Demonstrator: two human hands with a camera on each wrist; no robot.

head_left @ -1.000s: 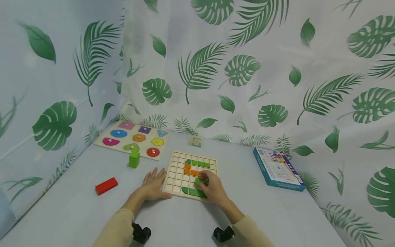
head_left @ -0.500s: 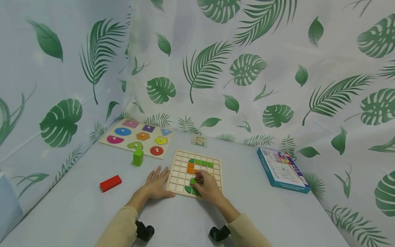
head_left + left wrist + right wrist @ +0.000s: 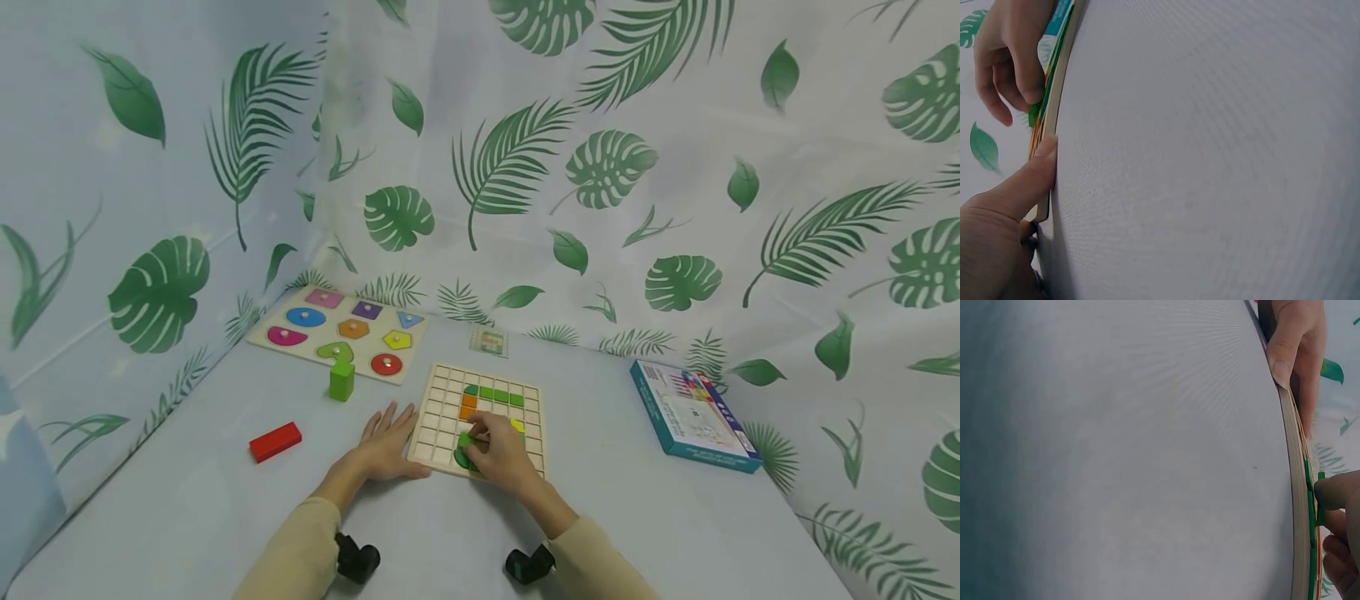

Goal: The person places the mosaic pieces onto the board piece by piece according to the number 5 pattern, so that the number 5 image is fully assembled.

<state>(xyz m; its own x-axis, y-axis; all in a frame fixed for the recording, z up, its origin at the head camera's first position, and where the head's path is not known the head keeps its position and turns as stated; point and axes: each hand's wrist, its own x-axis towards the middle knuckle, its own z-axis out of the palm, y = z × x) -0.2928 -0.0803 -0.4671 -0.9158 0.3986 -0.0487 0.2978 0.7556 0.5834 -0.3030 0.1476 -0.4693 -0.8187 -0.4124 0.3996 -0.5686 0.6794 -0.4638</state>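
Note:
A square wooden grid board (image 3: pixel 438 421) lies on the table, with green, orange and yellow tiles in some cells. My left hand (image 3: pixel 386 448) rests at its left side with fingers extended. The left thumb (image 3: pixel 1025 181) touches the near edge in the left wrist view. Over the lower part of the board, my right hand (image 3: pixel 508 457) pinches a green tile (image 3: pixel 464 442) between thumb and fingers. In the right wrist view that green tile (image 3: pixel 1320 515) stands on edge, above the row of green tiles (image 3: pixel 1312 515). The right hand hides part of the grid.
A knobbed shape puzzle (image 3: pixel 341 329) lies back left. Nearer are a stack of green blocks (image 3: pixel 342 381) and a red block (image 3: pixel 275 442). A small patterned card (image 3: pixel 490 341) lies behind the board. A teal-edged box (image 3: pixel 696 417) sits at right, by the leaf-print curtain.
My right hand has shifted left across the board with the green tile, toward the rounded green piece at its lower row. The left hand stays on the board's edge. The head view has turned slightly.

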